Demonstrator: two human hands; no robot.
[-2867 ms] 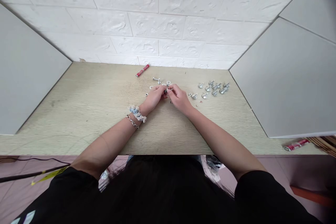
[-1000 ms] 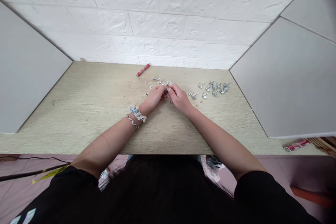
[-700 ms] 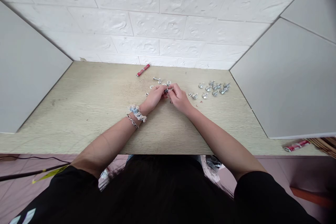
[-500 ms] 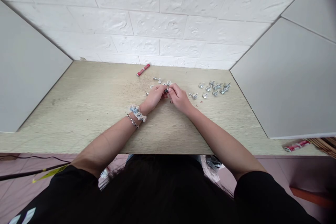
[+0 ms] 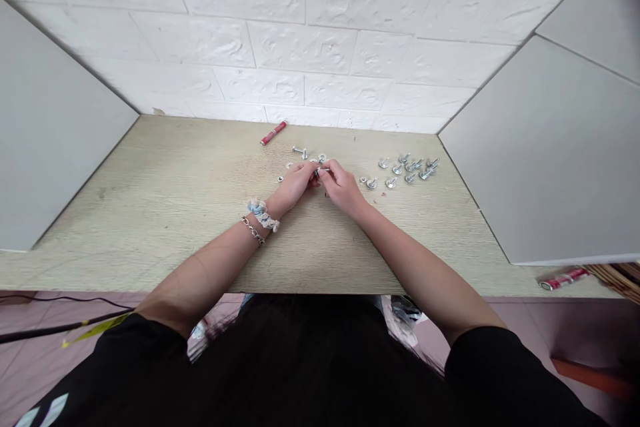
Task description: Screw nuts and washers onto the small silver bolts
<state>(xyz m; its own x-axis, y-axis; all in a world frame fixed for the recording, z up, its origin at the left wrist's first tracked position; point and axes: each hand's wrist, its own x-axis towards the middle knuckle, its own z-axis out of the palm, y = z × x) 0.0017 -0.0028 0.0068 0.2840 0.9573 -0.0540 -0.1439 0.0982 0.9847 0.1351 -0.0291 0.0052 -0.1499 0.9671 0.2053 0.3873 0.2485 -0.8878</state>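
My left hand (image 5: pixel 294 185) and my right hand (image 5: pixel 341 185) meet fingertip to fingertip over the middle of the wooden table (image 5: pixel 165 213). Both pinch one small metal bolt (image 5: pixel 317 173) between them, fingers closed; its details are too small to make out. A loose bolt (image 5: pixel 300 151) and a few washers (image 5: pixel 289 165) lie just beyond and left of my left hand. A cluster of several assembled bolts (image 5: pixel 407 168) lies to the right of my right hand. My left wrist wears a chain bracelet and a beaded band.
A red marker (image 5: pixel 273 133) lies near the back wall. Grey panels (image 5: pixel 540 153) close in both sides of the table. A second red marker (image 5: pixel 563 277) lies at the table's front right corner. A dark cable runs at lower left.
My hands stay in the same place; only the fingertips shift slightly on the small bolt. The view has tilted a little.
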